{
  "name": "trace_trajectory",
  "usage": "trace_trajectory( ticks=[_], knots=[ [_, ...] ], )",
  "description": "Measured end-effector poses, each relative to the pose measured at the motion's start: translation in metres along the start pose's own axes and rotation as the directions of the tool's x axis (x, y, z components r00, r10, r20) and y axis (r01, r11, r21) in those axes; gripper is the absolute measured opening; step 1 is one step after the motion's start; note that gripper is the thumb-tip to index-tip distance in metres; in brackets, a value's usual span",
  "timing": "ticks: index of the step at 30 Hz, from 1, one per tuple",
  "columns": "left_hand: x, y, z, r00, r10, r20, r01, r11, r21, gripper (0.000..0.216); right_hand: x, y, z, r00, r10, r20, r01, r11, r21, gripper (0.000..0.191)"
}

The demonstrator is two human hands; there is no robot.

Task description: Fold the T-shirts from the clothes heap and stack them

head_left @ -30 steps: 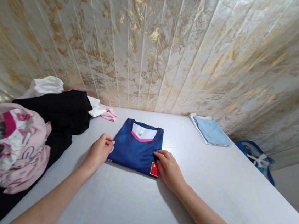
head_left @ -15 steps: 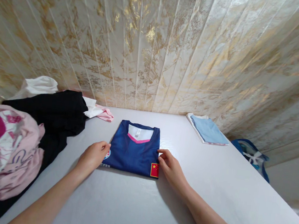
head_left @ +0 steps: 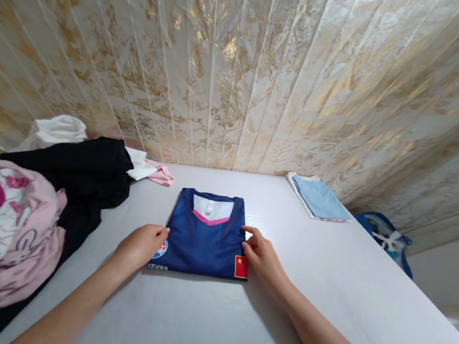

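Observation:
A folded navy blue jersey (head_left: 205,239) with a pink and white collar and a small red flag patch lies flat on the white table (head_left: 214,318). My left hand (head_left: 139,246) rests curled against the jersey's left edge, fingers gripping the fabric near a round badge. On the opposite side, my right hand (head_left: 261,253) pinches the jersey's right edge just above the flag patch. Both hands flank the garment.
A heap of unfolded clothes (head_left: 24,210), black, pink and white, covers the table's left side. A folded light blue garment (head_left: 320,198) lies at the back right. A blue bag (head_left: 390,238) sits beyond the right edge. A gold-marbled wall (head_left: 240,69) rises behind.
The jersey has been drawn toward me and squared up, its bottom edge now level. Both hands slid with it, staying on its left and right edges.

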State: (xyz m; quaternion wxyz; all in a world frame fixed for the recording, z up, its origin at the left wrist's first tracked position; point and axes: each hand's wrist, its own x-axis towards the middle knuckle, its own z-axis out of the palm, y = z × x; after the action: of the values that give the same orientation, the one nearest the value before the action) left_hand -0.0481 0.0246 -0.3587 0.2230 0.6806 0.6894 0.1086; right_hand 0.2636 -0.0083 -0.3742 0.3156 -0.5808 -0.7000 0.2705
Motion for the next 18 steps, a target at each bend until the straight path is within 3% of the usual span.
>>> trace_trajectory(
  ticks=[3, 6, 11, 14, 16, 18],
  knots=[
    [-0.009, 0.008, -0.005, 0.997, -0.061, 0.048, 0.054, 0.990, 0.132, 0.042, 0.000, 0.000, -0.001, 1.000, 0.003, 0.008, -0.003, 0.996, -0.084, 0.036],
    [-0.018, 0.015, -0.010, 0.995, -0.097, 0.023, 0.088, 0.963, 0.255, 0.039, 0.000, 0.001, 0.000, 1.000, -0.013, 0.014, 0.015, 0.980, -0.198, 0.038],
    [-0.024, 0.017, -0.013, 0.997, -0.048, -0.053, 0.061, 0.958, 0.280, 0.025, -0.002, -0.001, -0.001, 0.999, -0.035, 0.012, 0.037, 0.946, -0.322, 0.038],
    [-0.021, 0.015, -0.009, 0.972, 0.084, -0.219, -0.023, 0.963, 0.267, 0.026, -0.003, -0.005, -0.002, 0.989, -0.115, -0.091, 0.071, 0.919, -0.389, 0.038],
    [-0.017, 0.014, -0.001, 0.902, 0.232, -0.364, -0.131, 0.951, 0.282, 0.036, -0.003, -0.007, 0.000, 0.969, -0.211, -0.130, 0.134, 0.888, -0.441, 0.043],
    [-0.011, 0.011, 0.012, 0.852, 0.339, -0.398, -0.231, 0.927, 0.295, 0.049, -0.003, -0.009, 0.004, 0.965, -0.248, -0.081, 0.180, 0.858, -0.482, 0.050]
  ],
)
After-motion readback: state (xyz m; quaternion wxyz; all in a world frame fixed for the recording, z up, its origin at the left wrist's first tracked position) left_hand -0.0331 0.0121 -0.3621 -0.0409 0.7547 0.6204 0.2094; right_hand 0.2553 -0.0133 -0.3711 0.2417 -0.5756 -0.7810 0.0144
